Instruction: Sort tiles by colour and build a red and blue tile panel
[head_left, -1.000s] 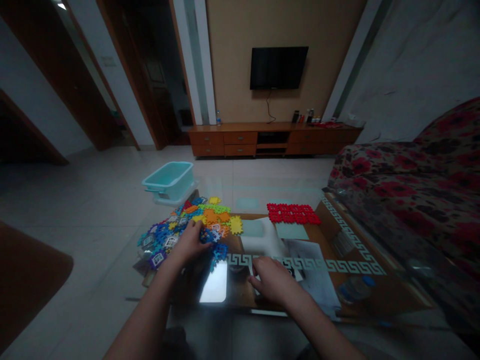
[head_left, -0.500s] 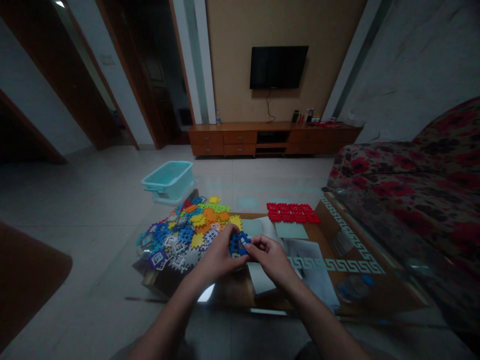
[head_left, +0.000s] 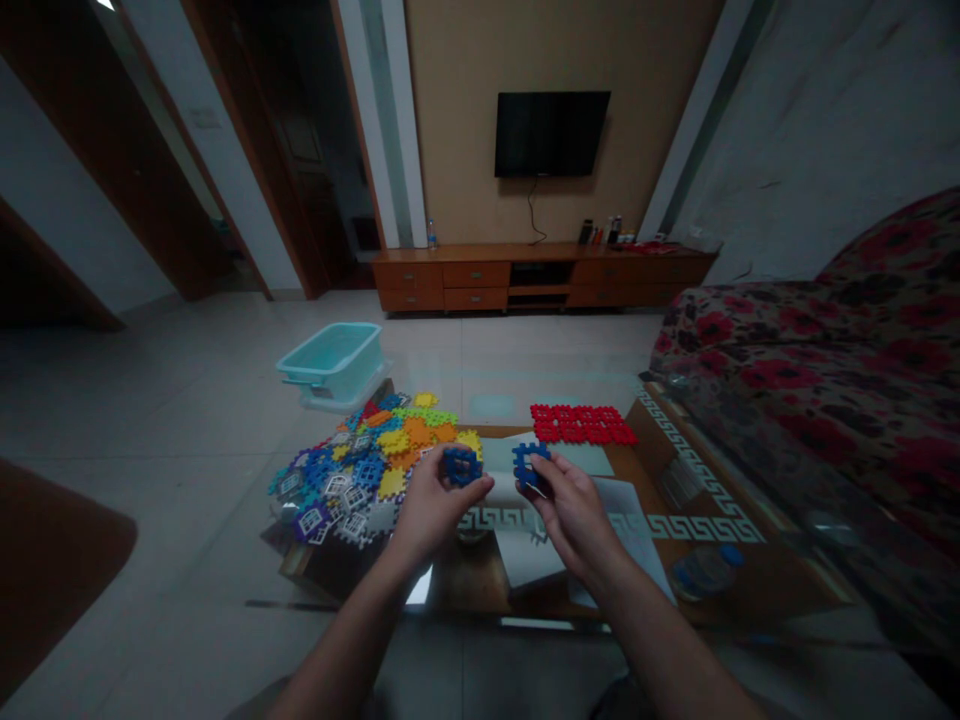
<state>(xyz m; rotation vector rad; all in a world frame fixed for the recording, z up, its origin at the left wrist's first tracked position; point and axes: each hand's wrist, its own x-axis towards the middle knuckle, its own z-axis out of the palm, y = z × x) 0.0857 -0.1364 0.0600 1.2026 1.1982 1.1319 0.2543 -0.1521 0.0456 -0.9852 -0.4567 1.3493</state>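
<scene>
Above the glass table, my left hand (head_left: 429, 500) is closed on a dark blue building tile (head_left: 463, 467) with toothed edges. Pinched between the thumb and fingers of my right hand (head_left: 571, 505) is a second blue square tile (head_left: 529, 464), open in the middle like a frame. A gap separates the two tiles. Left of my hands lies a heap of mixed toothed tiles (head_left: 401, 440) in yellow, orange, blue, green, white and purple. Beyond my right hand, red tiles (head_left: 583, 424) lie joined in a flat block.
A turquoise plastic bin (head_left: 330, 370) stands beyond the heap. Under the glass are papers (head_left: 525, 560) and a blue-capped water bottle (head_left: 705, 573) at right. A flowered sofa (head_left: 817, 340) borders the right side; a wooden TV cabinet (head_left: 476, 274) stands at the back.
My hands were together around blue tiles; now they are apart, with one blue tile in each. The right hand has moved right and the left hand slightly left.
</scene>
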